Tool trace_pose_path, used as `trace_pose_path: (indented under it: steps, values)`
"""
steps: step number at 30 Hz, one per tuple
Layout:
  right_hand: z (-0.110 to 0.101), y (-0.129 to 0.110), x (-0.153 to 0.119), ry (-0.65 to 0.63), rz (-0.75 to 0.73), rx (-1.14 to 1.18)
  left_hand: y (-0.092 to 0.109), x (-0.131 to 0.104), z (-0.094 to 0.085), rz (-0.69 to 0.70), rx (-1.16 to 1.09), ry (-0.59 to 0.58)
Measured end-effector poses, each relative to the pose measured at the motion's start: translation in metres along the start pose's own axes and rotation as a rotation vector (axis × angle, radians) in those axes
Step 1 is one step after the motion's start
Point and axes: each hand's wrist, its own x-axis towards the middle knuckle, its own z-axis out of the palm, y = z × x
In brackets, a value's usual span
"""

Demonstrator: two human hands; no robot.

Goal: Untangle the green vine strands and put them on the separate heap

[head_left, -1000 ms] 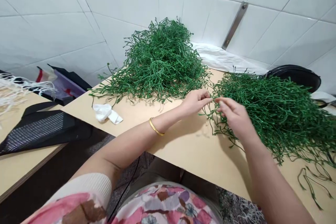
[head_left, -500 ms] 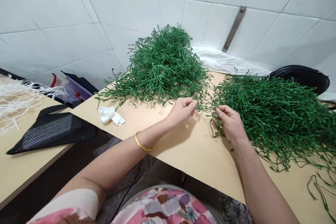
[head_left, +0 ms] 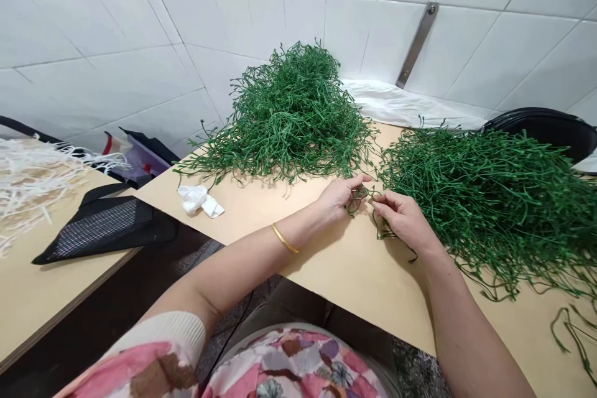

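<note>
Near the centre of the frame, two hands meet over a pale wooden worktop point(head_left: 354, 273). The left hand point(head_left: 342, 196) has its thumb and fingers pinched together on a thin green strand point(head_left: 361, 193), and the right hand point(head_left: 403, 219) pinches the same strand just beside it, with more of the strand trailing under its palm toward the lower centre. Two heaps of green artificial stems lie on the worktop: one tall mound point(head_left: 293, 115) at upper centre against the white tiled wall point(head_left: 116, 31), and one broad, flatter heap point(head_left: 494, 199) at right, whose near edge touches the right hand. One gold bangle point(head_left: 285, 238) circles the left wrist. One crumpled white tissue point(head_left: 199, 200) lies left of centre, near the worktop's edge and well apart from the hands. A few loose green stems point(head_left: 571, 329) lie at lower right. At left, a second worktop point(head_left: 32, 311) carries one black mesh bag point(head_left: 102, 230) and one bundle of white strands point(head_left: 32, 180). One metal bracket point(head_left: 416, 43) slants down the wall at upper right.
</note>
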Motion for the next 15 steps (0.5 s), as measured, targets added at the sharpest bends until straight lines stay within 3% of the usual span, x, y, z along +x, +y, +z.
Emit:
trace_pose_path:
  steps: [3,8,11,15]
  values:
    - [0.002,0.003,0.001,0.028,-0.009,-0.038,-0.001,0.005,-0.002,0.088,0.046,-0.003]
    - [0.004,0.005,0.003,0.213,-0.056,-0.064,-0.003,0.015,-0.01,0.171,0.156,-0.175]
    - [0.005,0.003,0.004,0.331,-0.046,-0.06,0.001,0.017,-0.014,0.155,0.137,-0.137]
    - [0.005,-0.002,0.003,0.32,-0.069,-0.041,0.005,0.015,-0.014,0.174,0.079,-0.143]
